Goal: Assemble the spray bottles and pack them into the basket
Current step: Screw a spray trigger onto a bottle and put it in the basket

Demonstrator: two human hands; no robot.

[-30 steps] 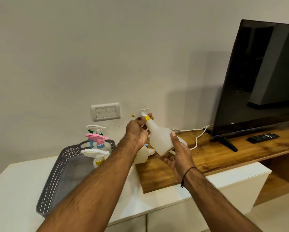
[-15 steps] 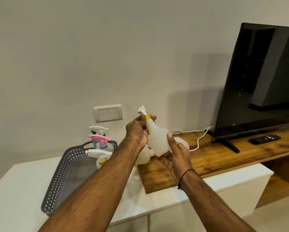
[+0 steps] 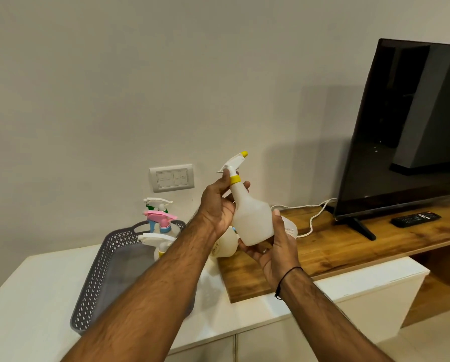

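A person holds a translucent white spray bottle (image 3: 250, 218) in the air above the white surface (image 3: 31, 296), between the grey basket (image 3: 98, 278) and the wooden shelf (image 3: 349, 246). The right hand (image 3: 276, 246) cups the bottle's base from below, thumb pressed up its side. The left hand (image 3: 218, 205) is closed around the neck, fingers at the yellow collar (image 3: 235, 179) under the white trigger head (image 3: 233, 162), whose yellow nozzle tip points up and to the right. The bottle tilts, its top leaning left.

The basket sits on the surface toward its back left, partly hidden by the left forearm. In its far end stand three assembled bottles: one with a pink trigger (image 3: 160, 216), one with a white and green trigger (image 3: 157, 202) behind it, and one with a white trigger (image 3: 153, 239) nearest the camera. Another pale bottle (image 3: 225, 246) lies behind the hands, at the shelf's left end. On the shelf stand a television (image 3: 411, 131) and a black remote (image 3: 415, 218), with a white cable (image 3: 312, 218) trailing along it. A switch plate (image 3: 171, 177) is on the wall.
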